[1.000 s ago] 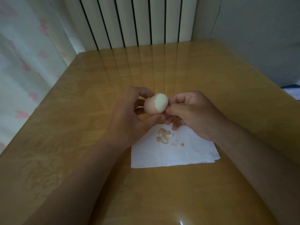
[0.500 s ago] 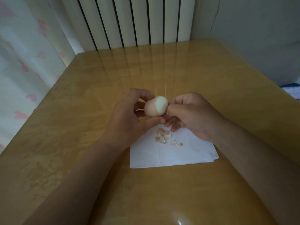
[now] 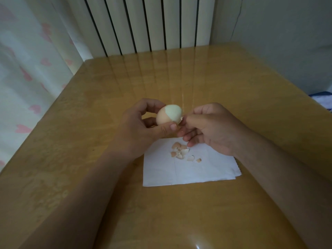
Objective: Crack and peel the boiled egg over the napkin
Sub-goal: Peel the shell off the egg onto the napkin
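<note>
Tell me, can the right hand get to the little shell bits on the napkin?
Probably yes. The right hand hangs just above the shell bits on the napkin, with nothing between them. But its fingertips are pinching a flake at the egg, so it would have to drop that first.

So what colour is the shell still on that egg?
Pale pinkish-brown shell beside the peeled white part; the head view shows it.

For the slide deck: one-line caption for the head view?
Left hand holds half-peeled egg while right hand pinches off shell above fragments on napkin.
</note>
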Demonstrator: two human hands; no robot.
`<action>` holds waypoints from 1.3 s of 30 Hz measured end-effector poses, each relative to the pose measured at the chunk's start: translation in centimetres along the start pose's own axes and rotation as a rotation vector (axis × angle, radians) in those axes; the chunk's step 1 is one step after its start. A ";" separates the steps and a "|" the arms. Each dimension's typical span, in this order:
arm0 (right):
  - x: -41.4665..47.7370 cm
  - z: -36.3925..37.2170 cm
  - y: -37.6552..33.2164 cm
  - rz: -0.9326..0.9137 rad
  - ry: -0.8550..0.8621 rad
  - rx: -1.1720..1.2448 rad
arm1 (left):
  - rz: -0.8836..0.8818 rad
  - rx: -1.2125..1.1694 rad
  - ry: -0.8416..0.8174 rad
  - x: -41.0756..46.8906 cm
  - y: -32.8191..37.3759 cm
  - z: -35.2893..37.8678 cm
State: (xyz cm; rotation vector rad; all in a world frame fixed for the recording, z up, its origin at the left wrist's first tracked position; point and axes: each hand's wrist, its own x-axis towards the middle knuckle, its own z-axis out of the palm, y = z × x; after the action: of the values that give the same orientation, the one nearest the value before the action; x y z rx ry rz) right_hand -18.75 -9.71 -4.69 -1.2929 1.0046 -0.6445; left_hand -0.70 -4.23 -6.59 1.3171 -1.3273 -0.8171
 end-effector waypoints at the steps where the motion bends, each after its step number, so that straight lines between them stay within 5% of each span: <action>1: -0.1 0.0 0.0 0.001 -0.004 -0.001 | -0.010 -0.009 -0.002 0.0 0.0 -0.1; 23: -0.3 -0.6 -0.2 -0.057 -0.110 0.085 | -0.064 -0.178 -0.009 -0.1 0.0 -0.3; 30: -0.2 -0.5 0.7 -0.214 -0.004 -0.363 | -0.207 -0.539 -0.054 0.2 0.6 -0.4; 39: -0.5 -0.6 1.0 -0.396 -0.063 -0.687 | -0.182 -0.511 -0.033 0.4 0.6 -0.4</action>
State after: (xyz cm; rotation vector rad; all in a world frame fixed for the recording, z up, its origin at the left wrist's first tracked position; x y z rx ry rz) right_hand -19.65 -9.40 -5.48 -2.1396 0.9585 -0.5638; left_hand -0.41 -4.42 -5.81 1.0235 -0.9419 -1.2148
